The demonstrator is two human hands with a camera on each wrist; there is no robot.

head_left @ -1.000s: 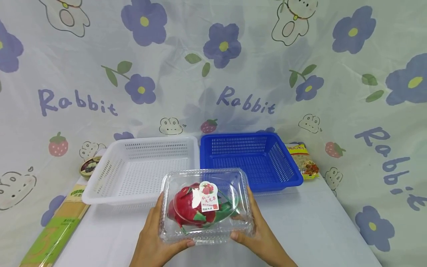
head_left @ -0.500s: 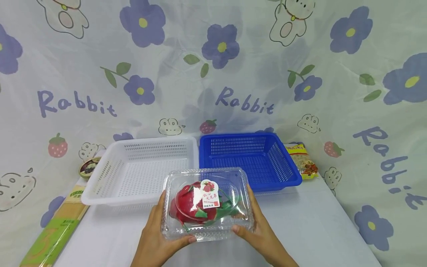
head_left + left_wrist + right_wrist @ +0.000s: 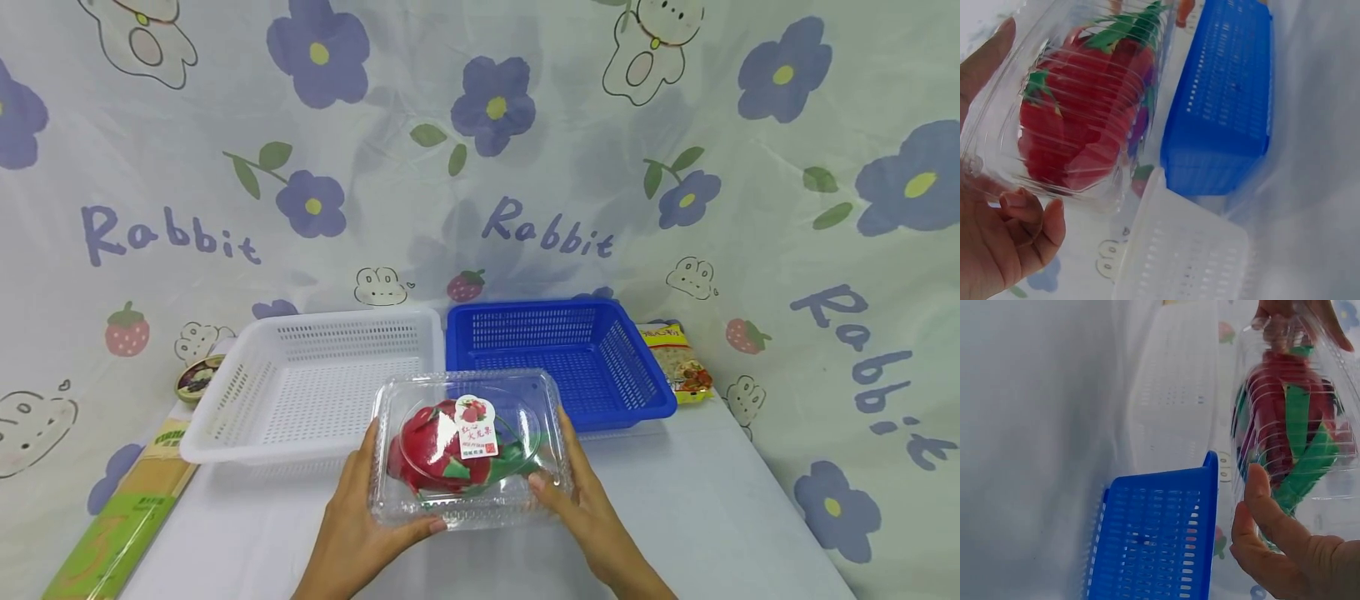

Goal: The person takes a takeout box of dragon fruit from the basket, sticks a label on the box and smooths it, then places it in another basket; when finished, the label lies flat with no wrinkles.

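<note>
A clear plastic clamshell box [image 3: 510,496] with a red and green dragon fruit [image 3: 431,450] inside is held up in front of the baskets. On its lid is a white label [image 3: 477,429] with red print. My left hand [image 3: 360,521] grips the box's left end, thumb along the near edge. At the opposite end my right hand [image 3: 592,512] holds it, thumb on the near corner. From below, the left wrist view shows curled fingertips [image 3: 1016,200] at the box's end. In the right wrist view, fingers [image 3: 1272,519] press against the ribbed underside.
Behind the box stand a white basket [image 3: 247,392] on the left and a blue basket [image 3: 637,367] on the right. A yellow food packet [image 3: 678,362] lies right of the blue one. A round tin [image 3: 197,379] and a green-labelled noodle pack [image 3: 123,525] lie at the left edge.
The box has risen slightly and shifted a little to the right in the head view, both hands moving with it. The baskets have stayed in place.
</note>
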